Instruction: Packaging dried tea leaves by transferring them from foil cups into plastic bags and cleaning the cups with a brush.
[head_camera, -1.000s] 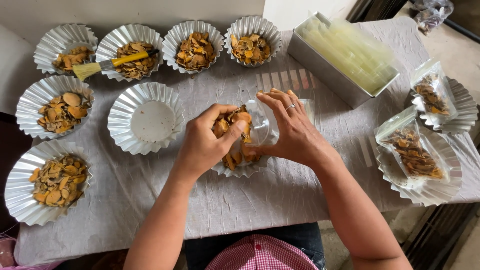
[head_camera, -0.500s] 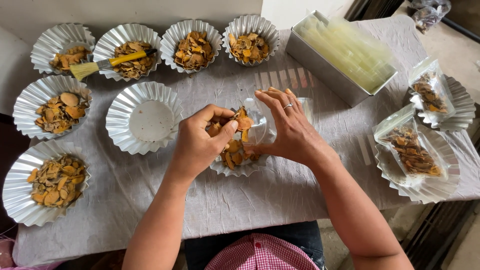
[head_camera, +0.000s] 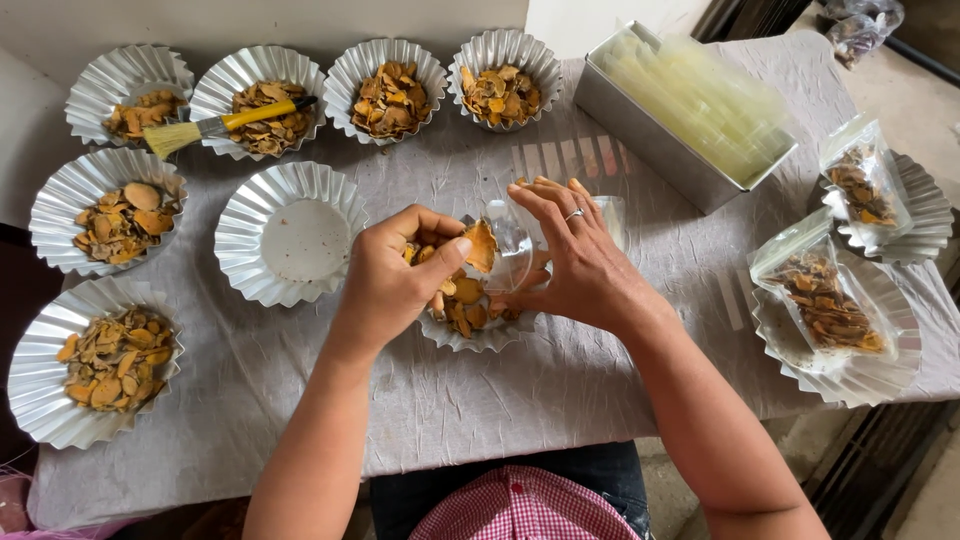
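My left hand (head_camera: 395, 275) pinches a dried orange-brown slice (head_camera: 480, 245) between thumb and fingers, at the mouth of a small clear plastic pouch (head_camera: 520, 250). My right hand (head_camera: 575, 260), with a ring on one finger, holds that pouch open above a fluted foil dish (head_camera: 480, 335) that holds more dried slices. Both hands hover over this dish at the middle of the table. Part of the pouch is hidden behind my right hand.
Several foil dishes of dried slices ring the left and back, and one dish (head_camera: 290, 240) holds nothing. A yellow-handled brush (head_camera: 225, 125) lies across one dish. A metal tin of clear pouches (head_camera: 690, 110) stands back right. Two filled pouches (head_camera: 825, 300) rest on foil dishes at the right.
My left hand has lifted a slice out of the dish up to the pouch mouth. My right hand has stayed on the pouch, raised slightly.
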